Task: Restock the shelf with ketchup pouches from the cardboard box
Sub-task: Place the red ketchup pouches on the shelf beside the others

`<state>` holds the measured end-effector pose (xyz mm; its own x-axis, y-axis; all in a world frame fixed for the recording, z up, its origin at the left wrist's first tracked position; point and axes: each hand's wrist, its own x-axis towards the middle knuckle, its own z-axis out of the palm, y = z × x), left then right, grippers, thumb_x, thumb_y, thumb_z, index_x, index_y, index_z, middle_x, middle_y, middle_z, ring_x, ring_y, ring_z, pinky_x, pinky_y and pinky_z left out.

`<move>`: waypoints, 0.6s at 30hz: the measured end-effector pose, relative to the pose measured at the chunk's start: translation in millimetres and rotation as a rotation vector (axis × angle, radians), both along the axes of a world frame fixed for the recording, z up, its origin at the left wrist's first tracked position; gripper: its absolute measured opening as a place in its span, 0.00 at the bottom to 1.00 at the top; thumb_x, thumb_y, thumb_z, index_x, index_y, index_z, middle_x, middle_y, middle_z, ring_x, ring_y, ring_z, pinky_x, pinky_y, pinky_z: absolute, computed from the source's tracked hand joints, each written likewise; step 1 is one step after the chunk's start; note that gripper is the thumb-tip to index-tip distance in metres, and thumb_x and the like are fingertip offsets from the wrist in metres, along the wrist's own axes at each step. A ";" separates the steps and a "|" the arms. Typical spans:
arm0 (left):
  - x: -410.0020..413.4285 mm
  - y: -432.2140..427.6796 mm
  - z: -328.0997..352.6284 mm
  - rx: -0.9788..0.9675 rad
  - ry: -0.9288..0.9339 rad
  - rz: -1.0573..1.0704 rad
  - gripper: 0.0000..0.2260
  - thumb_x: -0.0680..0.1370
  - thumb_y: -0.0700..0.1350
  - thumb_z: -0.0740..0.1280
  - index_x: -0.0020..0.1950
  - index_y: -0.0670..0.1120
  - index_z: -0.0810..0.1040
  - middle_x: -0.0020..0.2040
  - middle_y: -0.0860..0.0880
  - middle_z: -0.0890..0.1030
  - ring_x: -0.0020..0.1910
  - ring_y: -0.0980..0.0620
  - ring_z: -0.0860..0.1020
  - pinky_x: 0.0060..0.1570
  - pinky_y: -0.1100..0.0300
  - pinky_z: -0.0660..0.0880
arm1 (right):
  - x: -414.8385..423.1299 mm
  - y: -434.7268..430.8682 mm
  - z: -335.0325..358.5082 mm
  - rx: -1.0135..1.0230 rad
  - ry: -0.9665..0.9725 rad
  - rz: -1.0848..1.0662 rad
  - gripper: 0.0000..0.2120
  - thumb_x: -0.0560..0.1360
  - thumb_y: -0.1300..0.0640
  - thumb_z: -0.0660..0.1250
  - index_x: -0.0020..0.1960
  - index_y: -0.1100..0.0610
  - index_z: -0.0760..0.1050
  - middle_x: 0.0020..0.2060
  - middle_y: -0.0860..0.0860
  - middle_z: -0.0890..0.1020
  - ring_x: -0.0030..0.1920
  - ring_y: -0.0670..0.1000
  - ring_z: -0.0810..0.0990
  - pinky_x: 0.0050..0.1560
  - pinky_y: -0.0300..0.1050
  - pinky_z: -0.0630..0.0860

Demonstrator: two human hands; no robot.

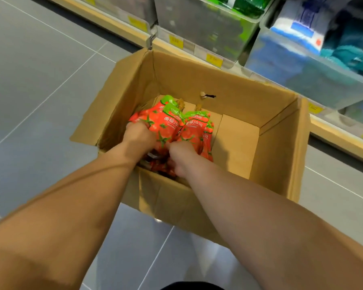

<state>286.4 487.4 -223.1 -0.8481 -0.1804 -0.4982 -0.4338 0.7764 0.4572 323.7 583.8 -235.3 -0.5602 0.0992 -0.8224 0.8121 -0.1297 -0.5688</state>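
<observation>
An open cardboard box (277,147) stands on the floor in front of the shelf. Inside, on its left side, lie several red and green ketchup pouches (166,122). My left hand (138,137) is down in the box, closed on the left bunch of pouches. My right hand (182,155) is beside it, closed on the lower ends of the pouches to the right (195,130). The fingers of both hands are hidden among the pouches. The right half of the box floor is bare cardboard.
The low shelf (344,141) runs behind the box with yellow price tags (214,59) along its edge. Clear bins hold green packs (247,5) and blue and white goods (298,34). Grey floor tiles (40,70) lie to the left.
</observation>
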 end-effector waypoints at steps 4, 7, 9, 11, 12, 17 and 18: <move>0.4 4.6 1.1 -0.150 0.106 -0.061 0.17 0.78 0.49 0.62 0.58 0.37 0.77 0.58 0.34 0.78 0.59 0.38 0.74 0.57 0.54 0.70 | -3.1 -2.3 -2.2 -0.008 -0.039 -0.062 0.20 0.77 0.52 0.64 0.66 0.60 0.69 0.59 0.58 0.77 0.55 0.57 0.76 0.46 0.49 0.77; -1.6 6.0 1.4 -0.155 0.101 -0.054 0.21 0.77 0.55 0.63 0.58 0.39 0.77 0.58 0.37 0.79 0.60 0.39 0.74 0.55 0.53 0.70 | -4.6 -0.7 -2.4 -0.042 -0.060 -0.117 0.18 0.77 0.51 0.63 0.64 0.58 0.70 0.57 0.59 0.79 0.56 0.61 0.78 0.56 0.60 0.76; -1.3 6.4 1.7 -0.150 0.086 -0.077 0.21 0.76 0.56 0.64 0.59 0.39 0.77 0.59 0.37 0.79 0.59 0.39 0.75 0.55 0.53 0.70 | -4.3 2.9 -3.6 -0.032 -0.042 -0.117 0.16 0.77 0.51 0.63 0.62 0.57 0.72 0.56 0.58 0.79 0.55 0.60 0.78 0.57 0.59 0.76; 1.5 10.2 5.0 -0.111 0.107 -0.095 0.21 0.76 0.54 0.65 0.60 0.40 0.77 0.60 0.37 0.78 0.60 0.39 0.75 0.55 0.53 0.70 | -3.0 9.4 -4.0 -0.029 -0.009 -0.114 0.16 0.77 0.53 0.65 0.62 0.57 0.71 0.56 0.57 0.79 0.54 0.59 0.79 0.56 0.57 0.76; 3.0 11.2 6.7 -0.060 0.128 -0.078 0.20 0.76 0.53 0.66 0.61 0.41 0.77 0.61 0.38 0.78 0.60 0.39 0.75 0.55 0.54 0.70 | -2.5 12.4 -2.5 -0.043 0.005 -0.120 0.17 0.76 0.54 0.66 0.62 0.58 0.71 0.56 0.57 0.79 0.53 0.58 0.79 0.53 0.55 0.78; 9.0 14.3 24.2 0.231 0.079 0.154 0.19 0.72 0.49 0.72 0.60 0.42 0.77 0.58 0.42 0.80 0.56 0.44 0.79 0.58 0.52 0.75 | 1.0 33.1 20.7 -0.168 0.001 -0.127 0.21 0.73 0.58 0.70 0.63 0.61 0.69 0.56 0.56 0.79 0.41 0.52 0.79 0.39 0.48 0.79; 11.6 16.5 31.7 0.288 0.062 0.175 0.18 0.72 0.48 0.72 0.58 0.42 0.78 0.56 0.42 0.81 0.54 0.45 0.79 0.57 0.51 0.75 | 2.4 38.7 29.1 -0.178 -0.003 -0.117 0.22 0.73 0.59 0.71 0.64 0.61 0.68 0.57 0.57 0.79 0.41 0.52 0.80 0.36 0.47 0.79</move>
